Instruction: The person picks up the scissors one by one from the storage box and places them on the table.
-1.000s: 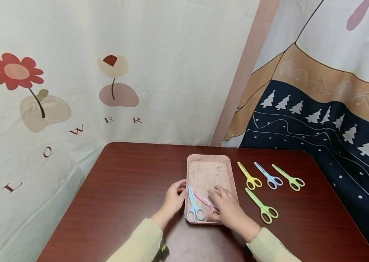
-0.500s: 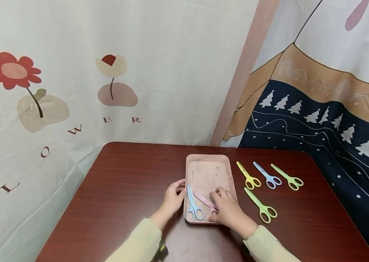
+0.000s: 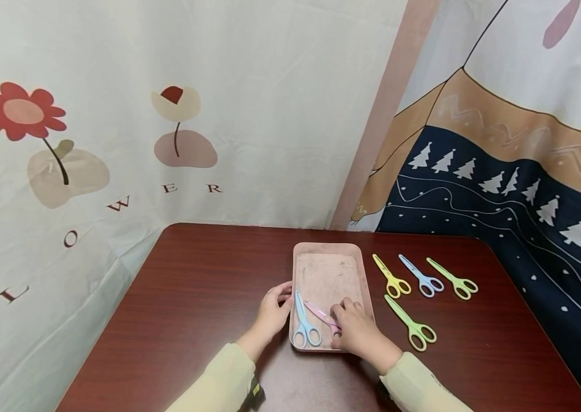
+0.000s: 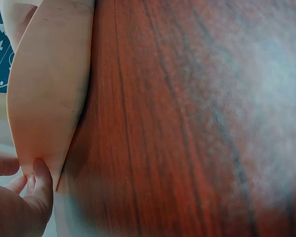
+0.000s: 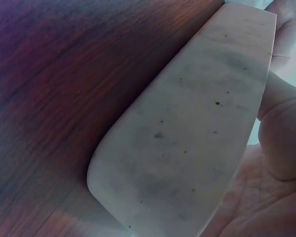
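Whereas the head view shows the pink tray [image 3: 328,272] from above on the wood-grained table [image 3: 218,274], the wrist views show its outer walls, dark-specked in the right-wrist view. The left hand [image 3: 272,306] pinches the tray's left edge. In the tray's near part, the right hand [image 3: 361,331] partly covers the pink scissors [image 3: 320,312]; whether its fingers are clamped on them cannot be told, since the wall hides the fingertips in the right-wrist view. Light blue scissors [image 3: 300,312] lie to their left. Right of the tray, yellow scissors [image 3: 384,269], blue scissors [image 3: 412,266] and green scissors [image 3: 443,270] form a row, with lime scissors [image 3: 400,312] nearer the person. Printed cloth [image 3: 269,114] hangs behind.
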`<state>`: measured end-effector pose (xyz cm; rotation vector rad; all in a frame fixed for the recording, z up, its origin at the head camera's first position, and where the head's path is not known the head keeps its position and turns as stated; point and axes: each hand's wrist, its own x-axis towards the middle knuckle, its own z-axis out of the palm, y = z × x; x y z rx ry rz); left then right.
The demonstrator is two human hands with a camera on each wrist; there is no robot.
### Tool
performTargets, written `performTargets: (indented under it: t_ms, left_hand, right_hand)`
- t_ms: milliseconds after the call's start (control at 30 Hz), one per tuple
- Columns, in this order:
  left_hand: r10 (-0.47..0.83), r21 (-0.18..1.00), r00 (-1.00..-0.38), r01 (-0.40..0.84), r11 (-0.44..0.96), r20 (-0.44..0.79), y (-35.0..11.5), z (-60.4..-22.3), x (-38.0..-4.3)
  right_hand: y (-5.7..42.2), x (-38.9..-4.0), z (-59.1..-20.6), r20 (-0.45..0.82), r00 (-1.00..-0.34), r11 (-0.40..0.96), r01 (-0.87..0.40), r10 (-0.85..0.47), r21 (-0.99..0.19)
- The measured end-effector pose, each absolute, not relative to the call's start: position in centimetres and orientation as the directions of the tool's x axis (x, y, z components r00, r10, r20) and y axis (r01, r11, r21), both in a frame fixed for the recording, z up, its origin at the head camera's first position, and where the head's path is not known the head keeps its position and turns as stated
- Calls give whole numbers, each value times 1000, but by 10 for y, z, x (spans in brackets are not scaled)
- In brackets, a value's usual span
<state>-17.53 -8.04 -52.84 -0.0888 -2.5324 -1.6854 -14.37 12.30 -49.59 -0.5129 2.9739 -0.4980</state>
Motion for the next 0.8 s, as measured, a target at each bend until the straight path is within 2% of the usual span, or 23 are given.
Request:
performTargets:
  t_ms: [800]
  left_hand:
    - [-1,910,-991,125,396,136,-80,-527,-174]
  right_hand:
    - [123,-144,-497,-33,-942,894,-304,-333,-329]
